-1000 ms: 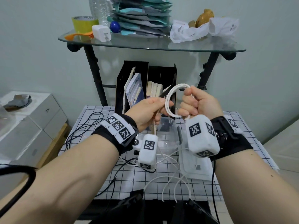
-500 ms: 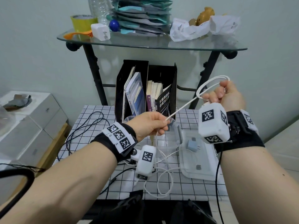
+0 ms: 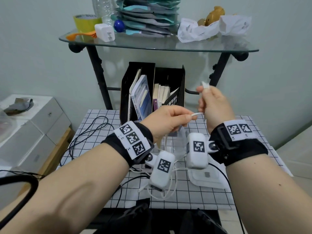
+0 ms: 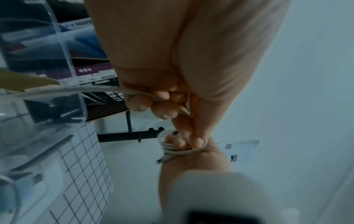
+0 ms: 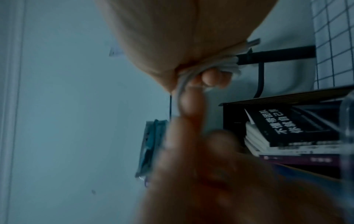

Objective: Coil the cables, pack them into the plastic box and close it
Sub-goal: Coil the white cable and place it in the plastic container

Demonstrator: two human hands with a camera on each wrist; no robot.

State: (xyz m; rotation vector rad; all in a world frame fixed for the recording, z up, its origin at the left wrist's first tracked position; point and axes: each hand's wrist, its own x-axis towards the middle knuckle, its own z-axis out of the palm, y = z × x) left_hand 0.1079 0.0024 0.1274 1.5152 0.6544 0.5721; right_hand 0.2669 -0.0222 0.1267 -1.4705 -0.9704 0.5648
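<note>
A white cable [image 3: 197, 114] runs between both hands above the table. My right hand [image 3: 205, 96] grips its small coil [image 5: 210, 65], and a white end [image 3: 205, 85] sticks up past the fingertips. Close beside it on the left, my left hand [image 3: 187, 118] pinches the cable [image 4: 107, 89] where it leaves the coil. The loose rest of the cable [image 3: 162, 193] hangs down to the table under the wrists. The clear plastic box [image 3: 175, 142] stands open behind and below the hands, largely hidden. Its lid [image 3: 206, 181] lies flat on the table to the right.
A thin black cable [image 3: 87, 132] sprawls on the left of the checked tablecloth [image 3: 194, 195]. A black file holder [image 3: 152, 92] with books stands behind the box. Above it, a glass shelf [image 3: 158, 46] carries a white charger [image 3: 104, 32], tape and papers. White boxes [image 3: 33, 125] stand left.
My right hand swung out to the upper right, pulling the cable taut, then came back next to the left hand. The open loop is now gathered small in its fingers.
</note>
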